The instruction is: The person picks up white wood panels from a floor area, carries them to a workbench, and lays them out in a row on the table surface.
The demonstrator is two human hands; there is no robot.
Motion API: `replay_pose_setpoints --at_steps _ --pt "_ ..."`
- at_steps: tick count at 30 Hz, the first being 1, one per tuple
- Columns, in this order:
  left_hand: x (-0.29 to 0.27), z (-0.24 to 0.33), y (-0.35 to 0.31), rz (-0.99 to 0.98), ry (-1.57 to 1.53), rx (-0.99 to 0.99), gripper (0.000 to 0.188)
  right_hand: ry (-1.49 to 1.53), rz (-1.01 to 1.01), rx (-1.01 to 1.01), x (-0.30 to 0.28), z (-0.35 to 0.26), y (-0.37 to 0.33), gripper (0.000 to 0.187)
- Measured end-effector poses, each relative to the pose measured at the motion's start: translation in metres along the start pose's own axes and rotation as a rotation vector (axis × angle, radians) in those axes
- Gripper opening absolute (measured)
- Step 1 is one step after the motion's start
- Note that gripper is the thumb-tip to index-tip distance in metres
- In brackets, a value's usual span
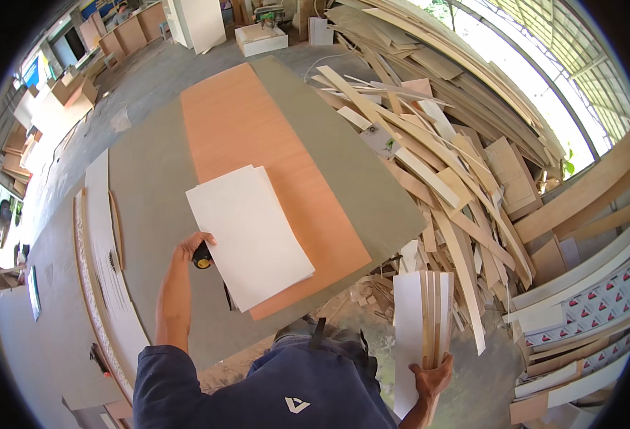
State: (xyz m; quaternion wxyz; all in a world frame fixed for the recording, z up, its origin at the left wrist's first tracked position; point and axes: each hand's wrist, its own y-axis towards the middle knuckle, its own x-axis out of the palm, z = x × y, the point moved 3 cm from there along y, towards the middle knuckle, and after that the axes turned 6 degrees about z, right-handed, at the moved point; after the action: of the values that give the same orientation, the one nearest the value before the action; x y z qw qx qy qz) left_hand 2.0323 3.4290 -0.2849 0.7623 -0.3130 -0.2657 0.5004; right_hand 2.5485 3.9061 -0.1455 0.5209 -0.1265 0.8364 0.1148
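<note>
A stack of white rectangular panels lies slightly askew on an orange-brown sheet. My left hand is at the stack's left edge, its fingers curled against the panels. A black and yellow tape measure sits just under this hand; part of it is hidden. At my right side, low beside the table corner, my right hand is closed around a bundle of long boards. These boards stand nearly upright, with one white face and several bare wood edges showing.
The orange-brown sheet lies on a large grey-green table surface. Long white strips run along its left. Right of the table spreads a tangled heap of wood offcuts. More boards are stacked at lower right. A person is far back left.
</note>
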Motion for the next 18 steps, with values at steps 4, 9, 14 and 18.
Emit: replay_pose_setpoints --at_steps 4,9,14,18 --pt "0.002 -0.019 0.005 -0.012 0.045 -0.095 0.031 0.055 -0.033 -0.041 -0.013 -0.050 0.024 0.068" --pt "0.021 -0.039 -0.002 0.034 0.045 -0.112 0.029 0.095 -0.024 -0.156 -0.026 -0.110 0.071 0.068" --pt "0.061 -0.018 -0.039 0.277 0.200 0.102 0.027 0.164 -0.140 -0.269 0.012 -0.175 0.142 0.073" --pt "0.054 -0.021 -0.050 0.645 0.553 0.086 0.038 0.089 -0.222 -0.360 0.081 -0.230 0.199 0.076"
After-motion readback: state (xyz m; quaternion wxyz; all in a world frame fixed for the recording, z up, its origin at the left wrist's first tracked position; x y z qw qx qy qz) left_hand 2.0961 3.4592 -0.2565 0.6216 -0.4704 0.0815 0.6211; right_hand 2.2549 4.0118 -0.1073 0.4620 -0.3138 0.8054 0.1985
